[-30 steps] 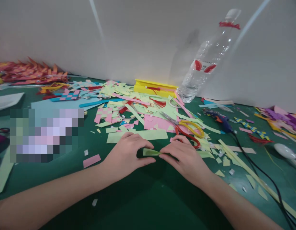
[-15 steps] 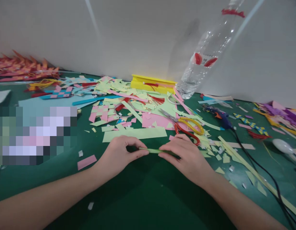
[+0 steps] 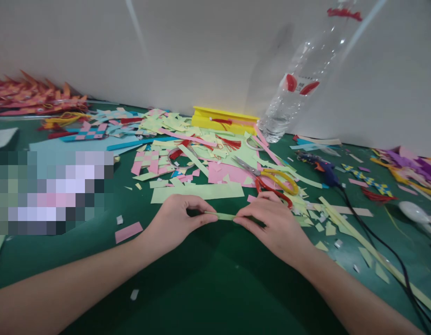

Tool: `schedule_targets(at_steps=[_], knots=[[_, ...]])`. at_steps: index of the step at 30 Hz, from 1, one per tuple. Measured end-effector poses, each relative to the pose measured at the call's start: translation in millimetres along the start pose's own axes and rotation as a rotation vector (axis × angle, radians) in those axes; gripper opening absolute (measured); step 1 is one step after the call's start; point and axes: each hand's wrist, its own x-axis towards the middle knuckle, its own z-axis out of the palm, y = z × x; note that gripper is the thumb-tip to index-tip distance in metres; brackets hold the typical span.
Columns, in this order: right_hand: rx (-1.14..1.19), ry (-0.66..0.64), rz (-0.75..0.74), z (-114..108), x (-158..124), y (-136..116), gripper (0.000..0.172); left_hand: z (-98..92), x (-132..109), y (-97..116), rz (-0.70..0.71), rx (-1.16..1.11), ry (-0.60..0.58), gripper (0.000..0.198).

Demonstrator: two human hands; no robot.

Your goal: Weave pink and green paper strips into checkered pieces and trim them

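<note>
A narrow light-green paper strip (image 3: pixel 225 217) is stretched level between my two hands, a little above the green table. My left hand (image 3: pixel 183 216) pinches its left end between thumb and fingers. Its right end is pinched in the same way by my right hand (image 3: pixel 266 219), which hides part of it. Just beyond my hands lies a wider pale-green paper strip (image 3: pixel 198 192). Scissors (image 3: pixel 259 174) with one yellow and one red handle loop rest behind my right hand, blades slightly apart.
Green and pink paper scraps (image 3: pixel 166 123) heap up along the wall. A clear plastic bottle (image 3: pixel 288 104) stands at the back. On the right are a blue glue gun (image 3: pixel 327 172) with its black cord (image 3: pixel 376 242) and a white spoon (image 3: pixel 414 213). A pixelated patch covers the left side.
The strip between my fingertips now shows slightly more length, as my right fingertips sit a bit farther right. The whole view has shifted slightly.
</note>
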Motion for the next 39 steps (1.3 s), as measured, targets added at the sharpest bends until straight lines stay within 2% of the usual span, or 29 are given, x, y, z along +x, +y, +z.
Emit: schedule_targets(at_steps=[28, 39], knots=[[-0.041, 0.015, -0.065, -2.4, 0.3, -4.2, 0.018, -1.2, -2.9, 3.2, 0.024, 0.092, -0.034, 0.017], [-0.052, -0.032, -0.05, -5.6, 1.5, -6.8, 0.02, -2.6, -1.5, 5.3, -0.136, -0.023, -0.104, 0.019]])
